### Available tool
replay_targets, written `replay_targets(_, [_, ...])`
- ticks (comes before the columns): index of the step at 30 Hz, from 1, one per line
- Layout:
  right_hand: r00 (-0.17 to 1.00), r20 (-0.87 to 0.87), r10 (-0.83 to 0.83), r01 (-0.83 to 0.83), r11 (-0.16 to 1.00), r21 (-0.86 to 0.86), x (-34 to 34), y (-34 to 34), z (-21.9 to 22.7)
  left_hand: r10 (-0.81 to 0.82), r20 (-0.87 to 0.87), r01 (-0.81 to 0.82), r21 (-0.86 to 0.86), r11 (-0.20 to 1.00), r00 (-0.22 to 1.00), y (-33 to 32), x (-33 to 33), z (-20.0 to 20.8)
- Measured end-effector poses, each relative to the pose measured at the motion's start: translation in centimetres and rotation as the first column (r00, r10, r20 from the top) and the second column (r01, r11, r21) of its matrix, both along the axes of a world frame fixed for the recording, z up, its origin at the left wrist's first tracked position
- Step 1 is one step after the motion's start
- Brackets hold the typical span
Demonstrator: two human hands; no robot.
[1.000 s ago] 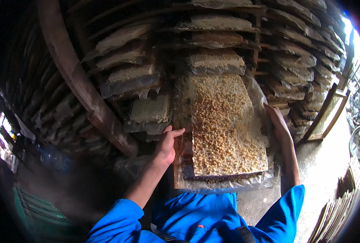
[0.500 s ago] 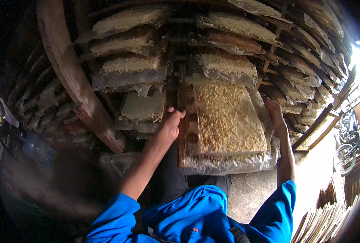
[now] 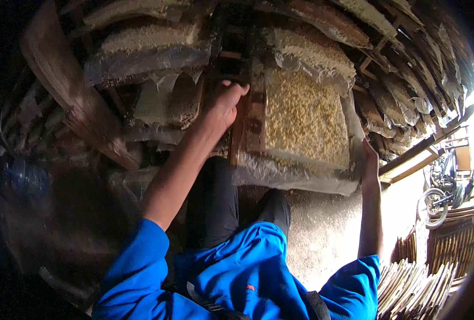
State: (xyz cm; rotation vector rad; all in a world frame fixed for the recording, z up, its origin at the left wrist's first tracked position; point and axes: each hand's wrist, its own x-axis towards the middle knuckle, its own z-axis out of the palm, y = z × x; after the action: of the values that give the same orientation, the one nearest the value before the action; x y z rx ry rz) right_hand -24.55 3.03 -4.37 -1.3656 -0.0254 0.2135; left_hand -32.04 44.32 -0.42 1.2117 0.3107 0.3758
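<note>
Both hands grasp a wooden tray (image 3: 237, 141) from opposite sides: the left hand (image 3: 229, 104) is curled at its left edge, thumb toward the rack, and the right hand (image 3: 371, 157) holds the right edge, its fingers partly hidden. On the tray lies a flat slab (image 3: 306, 117) of pale yellow, crumbly grains, with a clear plastic sheet (image 3: 301, 178) under it hanging past the near end. Tray and slab are in front of the person, above the knees, the far end just below another slab (image 3: 317, 53) on the rack; whether it rests on a shelf I cannot tell. More slabs (image 3: 146, 40) fill levels to the left, beside a slanting wooden post (image 3: 61, 85). At right, a bicycle (image 3: 434, 208) stands near rows of upright boards (image 3: 416, 288) on the sunlit floor (image 3: 328, 224).
</note>
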Motion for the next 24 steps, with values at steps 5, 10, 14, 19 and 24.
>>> replay_targets(5, [0.995, -0.086, 0.059, -0.059, 0.998, 0.002, 2.5, -1.9, -2.0, -0.278, 0.026, 0.279, -0.077, 0.957, 0.96, -1.7, -5.7, 0.3])
replay_targets(10, [0.995, -0.012, 0.104, -0.104, 0.991, -0.079, 3.7, -2.0, -3.0, 0.023, 0.116, -0.024, 0.006, 1.0, 0.993, -8.1, -10.5, -2.7])
replay_targets(14, [0.999, 0.003, -0.047, 0.047, 0.996, -0.081, 5.2, -2.3, -4.5, 0.179, 0.043, -0.179, 0.001, 0.984, 0.983, -9.9, -10.6, -1.8])
replay_targets(19, [0.995, 0.008, 0.095, -0.095, 0.995, 0.003, 5.0, -2.1, -4.0, 0.119, 0.097, -0.119, -0.003, 0.993, 0.988, -10.1, -11.4, -0.5])
replay_targets(24, [0.995, 0.054, 0.089, -0.087, 0.996, -0.031, 2.5, -0.1, -1.0, 0.076, 0.123, -0.075, -0.014, 0.997, 0.99, -9.5, -12.1, -1.5])
